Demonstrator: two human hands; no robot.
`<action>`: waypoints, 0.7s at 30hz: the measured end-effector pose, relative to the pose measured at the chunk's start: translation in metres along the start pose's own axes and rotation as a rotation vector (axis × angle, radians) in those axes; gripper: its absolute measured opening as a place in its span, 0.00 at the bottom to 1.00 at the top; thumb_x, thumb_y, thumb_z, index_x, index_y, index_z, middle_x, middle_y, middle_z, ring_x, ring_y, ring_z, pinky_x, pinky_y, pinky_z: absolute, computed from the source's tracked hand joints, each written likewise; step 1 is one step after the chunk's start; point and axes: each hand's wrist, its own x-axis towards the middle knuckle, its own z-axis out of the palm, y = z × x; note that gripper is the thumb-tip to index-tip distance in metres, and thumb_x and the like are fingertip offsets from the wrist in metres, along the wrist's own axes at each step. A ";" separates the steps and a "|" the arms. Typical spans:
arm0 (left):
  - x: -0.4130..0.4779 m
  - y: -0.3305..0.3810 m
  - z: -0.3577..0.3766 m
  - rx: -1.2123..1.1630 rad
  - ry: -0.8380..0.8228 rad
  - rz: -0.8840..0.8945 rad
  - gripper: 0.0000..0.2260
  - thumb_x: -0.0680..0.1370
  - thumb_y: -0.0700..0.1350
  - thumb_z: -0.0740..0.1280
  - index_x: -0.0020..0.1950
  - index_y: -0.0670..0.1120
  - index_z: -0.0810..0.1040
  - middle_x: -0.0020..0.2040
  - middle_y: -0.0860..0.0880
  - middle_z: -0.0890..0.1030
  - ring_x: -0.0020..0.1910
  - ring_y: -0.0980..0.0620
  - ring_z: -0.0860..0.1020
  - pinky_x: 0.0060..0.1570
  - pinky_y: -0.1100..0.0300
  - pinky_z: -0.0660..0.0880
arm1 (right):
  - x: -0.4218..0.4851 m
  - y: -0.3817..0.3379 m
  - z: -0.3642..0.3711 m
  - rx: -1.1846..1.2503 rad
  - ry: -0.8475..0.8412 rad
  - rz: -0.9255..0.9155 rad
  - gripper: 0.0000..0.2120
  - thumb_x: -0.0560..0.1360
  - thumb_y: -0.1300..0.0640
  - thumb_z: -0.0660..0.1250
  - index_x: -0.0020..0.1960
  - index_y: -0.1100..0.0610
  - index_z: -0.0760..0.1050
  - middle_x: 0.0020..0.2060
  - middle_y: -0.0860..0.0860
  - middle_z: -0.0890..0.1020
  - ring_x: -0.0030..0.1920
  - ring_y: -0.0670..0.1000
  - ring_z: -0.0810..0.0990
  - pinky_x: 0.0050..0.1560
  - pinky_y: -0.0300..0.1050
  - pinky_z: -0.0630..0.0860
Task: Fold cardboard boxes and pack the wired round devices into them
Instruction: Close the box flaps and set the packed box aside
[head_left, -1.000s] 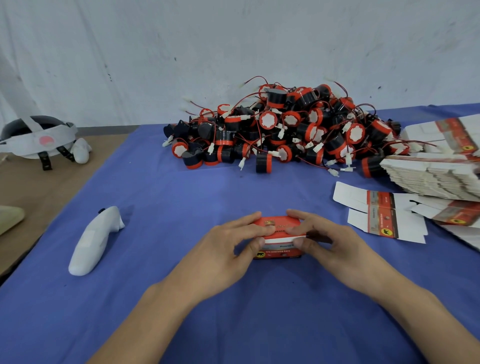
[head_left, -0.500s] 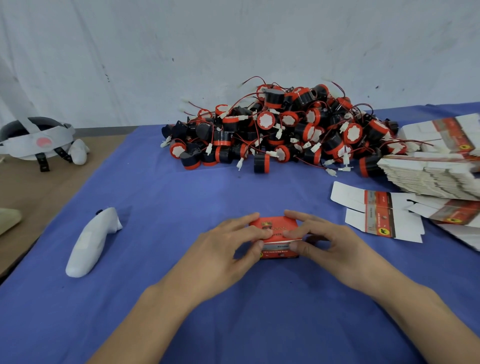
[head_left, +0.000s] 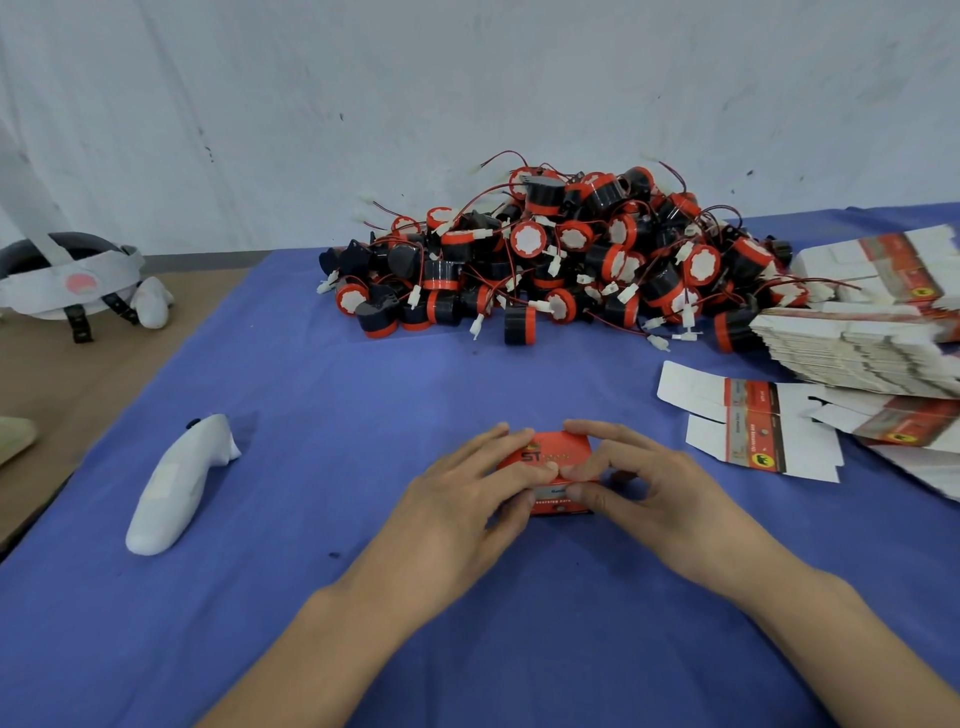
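Two hands hold one small red box (head_left: 558, 457) near the front middle of the surface (head_left: 363, 405). The left hand (head_left: 457, 499) grips its left end and the right hand (head_left: 660, 493) grips its right end. The fingers are curled over the top and the thumbs meet on the front face. I cannot tell if a device is already inside.

I think the main risk is in the pressing. If the thumbs push too hard on the thin card, a flap may crease or a wall may buckle instead of tucking in. If a wire sits under the flap, the box probably will not close flat.

The pile of wired round devices (head_left: 571, 260) at the far side is very tangled. Pulling one out may drag others with it, maybe onto the stack of flat blanks (head_left: 852, 348) that touches the pile on the right.

A blue cloth covers the surface. One unfolded blank (head_left: 748, 431) lies just beside the right hand. A white controller (head_left: 176, 483) lies well apart on the left. Past the left edge of the cloth is a brown area, floor or bare table I cannot say, with a headset (head_left: 67, 275) on it. Behind everything stands a pale wall (head_left: 415, 78) with small dark marks.
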 end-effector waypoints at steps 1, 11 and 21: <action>0.000 -0.001 -0.001 0.005 0.000 0.004 0.12 0.81 0.47 0.66 0.64 0.54 0.80 0.71 0.56 0.74 0.74 0.56 0.67 0.66 0.50 0.73 | 0.000 0.000 0.000 -0.004 0.003 0.001 0.04 0.76 0.48 0.71 0.46 0.39 0.79 0.66 0.27 0.70 0.52 0.41 0.80 0.49 0.33 0.74; -0.016 -0.020 -0.022 -0.003 -0.072 -0.109 0.12 0.80 0.55 0.60 0.62 0.63 0.76 0.66 0.70 0.71 0.66 0.70 0.69 0.58 0.70 0.70 | -0.004 0.001 -0.001 0.068 0.020 0.049 0.08 0.72 0.39 0.67 0.47 0.41 0.79 0.67 0.26 0.69 0.53 0.40 0.80 0.48 0.34 0.75; 0.001 0.000 0.004 -0.375 -0.094 -0.465 0.15 0.80 0.65 0.56 0.63 0.64 0.73 0.56 0.61 0.81 0.60 0.58 0.76 0.61 0.57 0.73 | 0.001 -0.007 0.010 0.341 0.076 0.142 0.04 0.74 0.50 0.72 0.46 0.43 0.77 0.49 0.40 0.84 0.53 0.43 0.82 0.52 0.36 0.77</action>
